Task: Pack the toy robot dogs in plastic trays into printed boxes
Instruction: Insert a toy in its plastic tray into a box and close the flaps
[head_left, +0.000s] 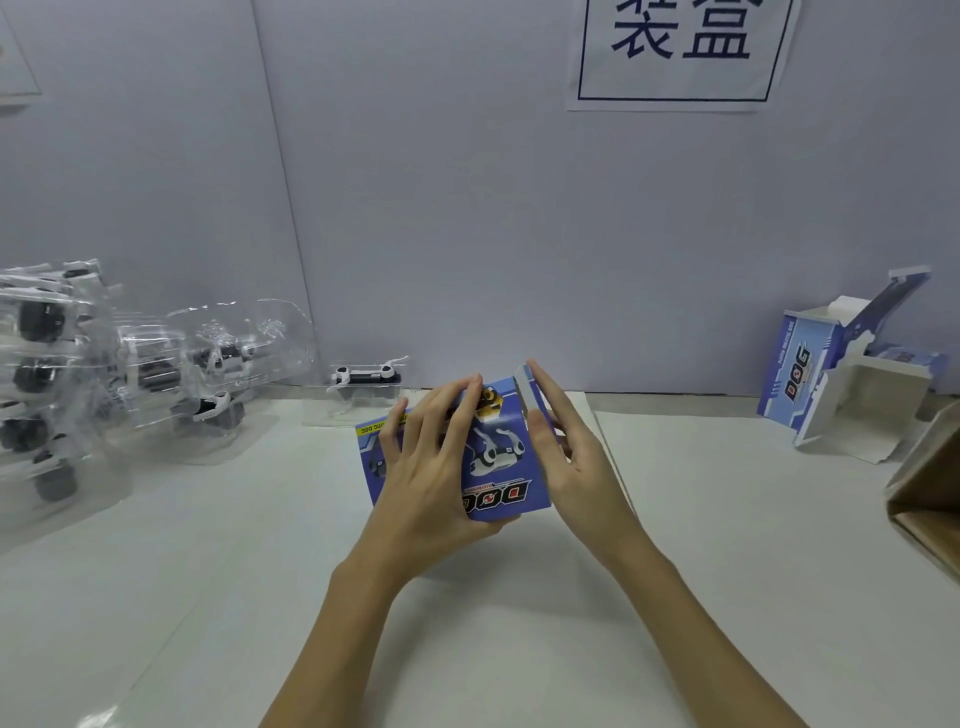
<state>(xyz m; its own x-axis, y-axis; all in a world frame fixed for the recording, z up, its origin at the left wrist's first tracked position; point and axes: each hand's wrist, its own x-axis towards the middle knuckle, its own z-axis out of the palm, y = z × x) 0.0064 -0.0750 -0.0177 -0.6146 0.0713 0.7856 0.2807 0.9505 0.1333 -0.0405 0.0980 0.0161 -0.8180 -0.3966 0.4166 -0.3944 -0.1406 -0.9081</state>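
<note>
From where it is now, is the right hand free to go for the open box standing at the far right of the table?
Probably not yet. The right hand is pressing the end flap of the printed box that the left hand grips. The bare table between it and the open box leaves the way free otherwise.

White table (519, 649): trayed dogs (208, 384), open box (841, 384).

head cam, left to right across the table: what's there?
Stack of toy dogs in clear trays → single trayed dog by the wall → left hand → blue printed box being held → right hand → open empty box → cardboard carton edge.
</note>
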